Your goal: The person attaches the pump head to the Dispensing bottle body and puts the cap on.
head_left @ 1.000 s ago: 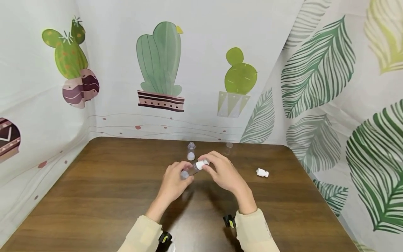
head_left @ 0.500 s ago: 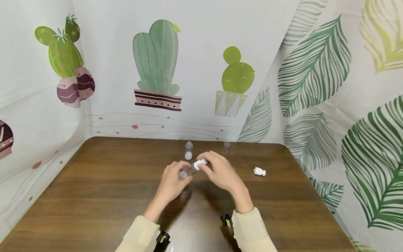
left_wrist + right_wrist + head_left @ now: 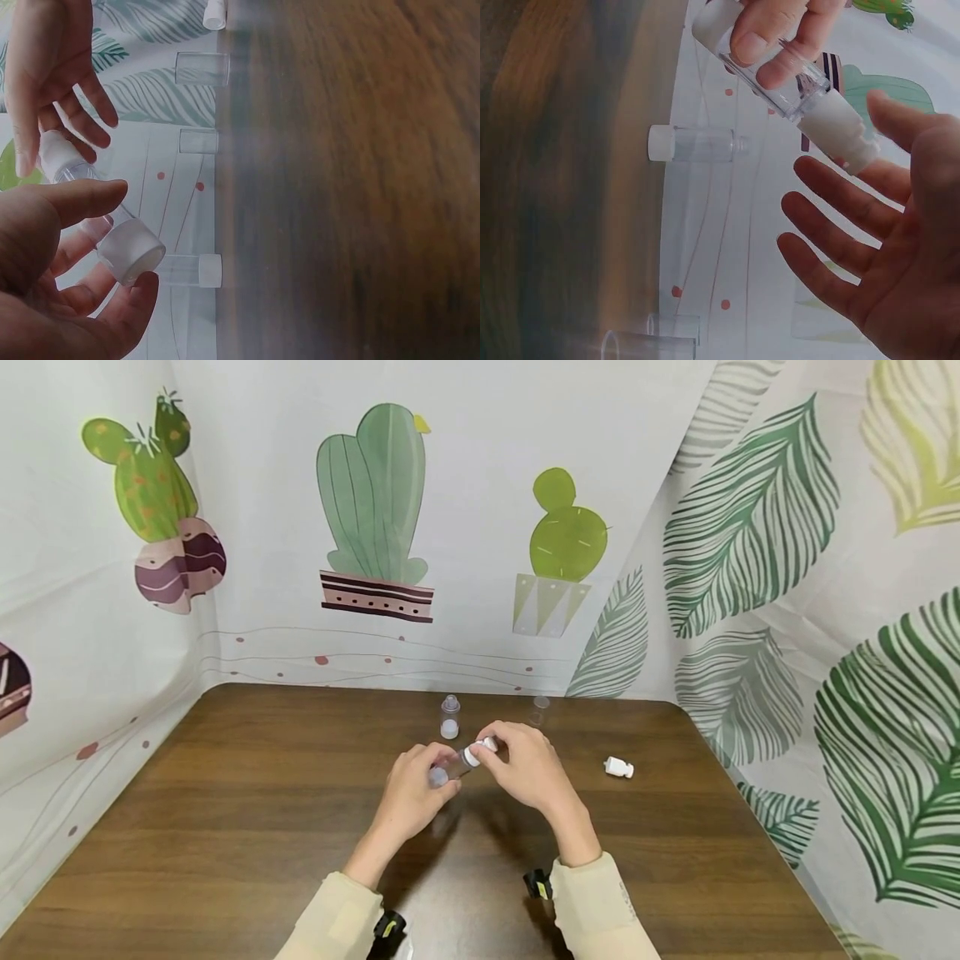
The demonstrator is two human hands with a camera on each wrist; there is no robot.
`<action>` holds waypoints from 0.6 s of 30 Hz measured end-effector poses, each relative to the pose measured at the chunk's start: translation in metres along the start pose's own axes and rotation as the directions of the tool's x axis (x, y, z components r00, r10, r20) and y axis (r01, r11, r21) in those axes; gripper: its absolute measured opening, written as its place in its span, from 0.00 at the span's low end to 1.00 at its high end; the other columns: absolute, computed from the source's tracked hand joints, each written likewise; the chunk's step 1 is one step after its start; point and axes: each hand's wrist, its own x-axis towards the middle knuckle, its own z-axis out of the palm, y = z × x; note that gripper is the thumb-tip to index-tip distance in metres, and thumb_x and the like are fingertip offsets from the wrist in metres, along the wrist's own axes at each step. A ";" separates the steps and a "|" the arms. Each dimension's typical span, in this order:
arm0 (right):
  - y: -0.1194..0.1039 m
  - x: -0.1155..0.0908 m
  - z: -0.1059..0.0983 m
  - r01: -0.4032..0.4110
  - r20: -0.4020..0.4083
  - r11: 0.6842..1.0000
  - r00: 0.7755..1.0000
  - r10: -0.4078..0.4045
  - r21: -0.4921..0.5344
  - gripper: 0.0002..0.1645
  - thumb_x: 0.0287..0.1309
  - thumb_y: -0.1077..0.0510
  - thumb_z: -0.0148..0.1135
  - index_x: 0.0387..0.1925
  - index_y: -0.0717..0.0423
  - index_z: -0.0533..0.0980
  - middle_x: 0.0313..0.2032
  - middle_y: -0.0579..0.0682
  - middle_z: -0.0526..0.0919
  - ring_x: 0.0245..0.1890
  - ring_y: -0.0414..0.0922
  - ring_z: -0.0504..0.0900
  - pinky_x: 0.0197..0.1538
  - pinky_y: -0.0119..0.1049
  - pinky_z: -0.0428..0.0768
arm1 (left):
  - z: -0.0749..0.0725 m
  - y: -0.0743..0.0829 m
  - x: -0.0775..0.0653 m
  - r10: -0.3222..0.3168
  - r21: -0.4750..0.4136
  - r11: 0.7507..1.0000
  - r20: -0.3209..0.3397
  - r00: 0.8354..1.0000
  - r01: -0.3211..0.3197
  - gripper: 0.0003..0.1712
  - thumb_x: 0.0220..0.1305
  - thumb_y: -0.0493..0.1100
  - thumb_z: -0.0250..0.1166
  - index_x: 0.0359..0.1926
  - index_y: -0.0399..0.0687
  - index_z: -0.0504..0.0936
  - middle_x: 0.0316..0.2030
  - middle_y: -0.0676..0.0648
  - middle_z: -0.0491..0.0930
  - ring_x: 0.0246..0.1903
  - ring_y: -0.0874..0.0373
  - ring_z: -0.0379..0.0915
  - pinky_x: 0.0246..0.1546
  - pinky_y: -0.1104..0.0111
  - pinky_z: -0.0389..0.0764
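Clear bottle with a white base lies aslant in the air between the two hands, above the counter, its base toward the left hand and its neck end toward the right hand. The left hand holds the transparent body, fingers and thumb bent round it close to the base. The right hand pinches the white top between thumb and forefinger, the other three fingers spread away from it. Whether the top is seated all the way on the neck, I cannot tell.

Judging by its look, the bottle is light, stiff plastic. Its smooth wall would likely turn or slip under a loose grip, and a hard squeeze could mark or crack it. The best hold seems to be low on the body, beside the base, with the top taken by its sides and kept in line with the neck.

Beyond the hands, a second bottle stands upright. Past the right hand are two clear cylinders, and farther to its right a white pump piece lies on its side.
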 end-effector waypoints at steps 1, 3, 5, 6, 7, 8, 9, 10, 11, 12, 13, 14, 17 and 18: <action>0.001 0.000 -0.001 0.000 0.002 1.000 1.000 0.000 0.001 0.12 0.70 0.45 0.70 0.48 0.45 0.85 0.40 0.38 0.87 0.42 0.39 0.83 0.48 0.42 0.81 | 0.000 0.000 0.000 -0.003 0.000 1.000 0.001 1.000 0.003 0.19 0.56 0.38 0.80 0.48 0.51 0.86 0.44 0.47 0.85 0.48 0.46 0.77 0.49 0.50 0.76; 0.002 -0.001 -0.003 0.008 0.011 1.000 1.000 -0.008 0.009 0.18 0.69 0.44 0.71 0.54 0.46 0.84 0.45 0.39 0.86 0.46 0.40 0.83 0.51 0.44 0.81 | 0.000 0.000 0.001 -0.008 0.000 1.000 0.003 1.000 0.008 0.19 0.57 0.38 0.80 0.48 0.51 0.86 0.44 0.48 0.85 0.48 0.46 0.77 0.49 0.50 0.77; 0.003 -0.001 -0.006 0.031 0.024 0.999 0.999 -0.032 0.033 0.23 0.66 0.46 0.73 0.59 0.47 0.82 0.48 0.40 0.86 0.50 0.42 0.83 0.55 0.46 0.81 | 0.000 -0.001 0.001 -0.012 -0.002 1.000 0.005 1.000 0.012 0.19 0.57 0.38 0.80 0.48 0.51 0.86 0.44 0.48 0.85 0.48 0.46 0.77 0.49 0.50 0.77; 0.004 -0.001 -0.007 0.048 0.033 0.998 0.998 -0.050 0.047 0.24 0.65 0.47 0.75 0.60 0.47 0.82 0.50 0.40 0.85 0.52 0.43 0.83 0.57 0.46 0.81 | -0.001 -0.001 0.001 -0.013 -0.001 1.000 0.005 1.000 0.013 0.19 0.57 0.38 0.80 0.48 0.51 0.86 0.44 0.48 0.85 0.48 0.46 0.77 0.49 0.50 0.77; 0.005 -0.001 -0.009 0.068 0.040 0.996 0.997 -0.071 0.062 0.26 0.64 0.49 0.76 0.61 0.48 0.81 0.52 0.41 0.85 0.54 0.45 0.83 0.58 0.47 0.81 | -0.001 -0.001 0.001 -0.015 -0.001 1.000 0.006 1.000 0.015 0.19 0.57 0.38 0.80 0.48 0.51 0.86 0.44 0.48 0.85 0.48 0.46 0.77 0.49 0.50 0.77; 0.006 -0.002 -0.010 0.088 0.047 0.993 0.995 -0.092 0.073 0.27 0.63 0.51 0.77 0.62 0.48 0.81 0.53 0.42 0.84 0.55 0.45 0.83 0.60 0.47 0.80 | -0.001 -0.001 0.001 -0.016 -0.002 1.000 0.007 1.000 0.016 0.19 0.57 0.38 0.80 0.48 0.52 0.86 0.44 0.48 0.85 0.48 0.46 0.77 0.49 0.50 0.77; 0.007 -0.002 -0.011 0.108 0.053 0.991 0.992 -0.112 0.084 0.28 0.62 0.53 0.78 0.62 0.49 0.80 0.54 0.42 0.84 0.57 0.46 0.82 0.62 0.47 0.80 | -0.001 -0.001 0.001 -0.017 -0.002 1.000 0.007 1.000 0.017 0.19 0.57 0.38 0.80 0.48 0.52 0.86 0.44 0.48 0.85 0.48 0.46 0.77 0.49 0.51 0.77; 0.007 -0.002 -0.012 0.127 0.057 0.987 0.990 -0.133 0.094 0.28 0.61 0.55 0.79 0.62 0.49 0.80 0.55 0.42 0.84 0.58 0.47 0.82 0.63 0.47 0.79 | -0.001 -0.001 0.001 -0.018 -0.002 1.000 0.007 1.000 0.018 0.19 0.57 0.38 0.80 0.48 0.52 0.86 0.44 0.48 0.85 0.48 0.47 0.77 0.49 0.51 0.76; 0.008 -0.002 -0.012 0.142 0.057 0.985 0.987 -0.148 0.098 0.29 0.60 0.57 0.80 0.61 0.49 0.80 0.56 0.42 0.84 0.59 0.46 0.82 0.64 0.47 0.79 | -0.001 0.000 0.001 -0.019 -0.002 1.000 0.007 1.000 0.019 0.19 0.57 0.38 0.80 0.48 0.52 0.86 0.44 0.48 0.85 0.48 0.47 0.78 0.49 0.51 0.76; 0.009 -0.002 -0.012 0.156 0.055 0.983 0.985 -0.162 0.101 0.29 0.59 0.58 0.80 0.61 0.49 0.81 0.56 0.42 0.84 0.59 0.46 0.82 0.64 0.46 0.79 | -0.001 0.000 0.001 -0.020 -0.001 1.000 0.008 1.000 0.020 0.19 0.57 0.38 0.80 0.48 0.52 0.86 0.44 0.48 0.85 0.49 0.47 0.77 0.49 0.51 0.76; 0.010 -0.001 -0.013 0.168 0.050 0.980 0.984 -0.174 0.104 0.29 0.58 0.60 0.81 0.60 0.49 0.81 0.56 0.43 0.84 0.59 0.46 0.82 0.65 0.46 0.79 | -0.001 0.000 0.001 -0.020 -0.001 1.000 0.007 1.000 0.020 0.19 0.57 0.38 0.80 0.48 0.52 0.86 0.44 0.48 0.85 0.49 0.46 0.77 0.49 0.51 0.76; 0.011 -0.001 -0.013 0.176 0.046 0.979 0.982 -0.182 0.106 0.29 0.57 0.61 0.81 0.59 0.49 0.81 0.56 0.43 0.84 0.59 0.45 0.82 0.65 0.45 0.79 | 0.000 0.000 0.001 -0.020 -0.001 1.000 0.007 1.000 0.020 0.19 0.57 0.38 0.80 0.48 0.52 0.86 0.44 0.48 0.85 0.49 0.46 0.77 0.49 0.50 0.76; 0.012 -0.001 -0.013 0.199 0.036 0.974 0.978 -0.204 0.107 0.27 0.56 0.64 0.81 0.57 0.49 0.82 0.54 0.45 0.86 0.59 0.44 0.82 0.65 0.46 0.79 | 0.000 0.000 0.001 -0.022 0.000 1.000 0.009 1.000 0.022 0.19 0.57 0.38 0.80 0.49 0.52 0.86 0.44 0.48 0.85 0.49 0.46 0.77 0.50 0.50 0.76; 0.012 0.000 -0.013 0.206 0.036 0.973 0.977 -0.211 0.107 0.27 0.57 0.65 0.80 0.57 0.49 0.83 0.54 0.46 0.86 0.58 0.44 0.82 0.65 0.46 0.79 | 0.000 0.000 0.001 -0.022 0.000 1.000 0.010 1.000 0.022 0.19 0.57 0.38 0.80 0.49 0.52 0.86 0.44 0.48 0.85 0.49 0.46 0.77 0.50 0.50 0.76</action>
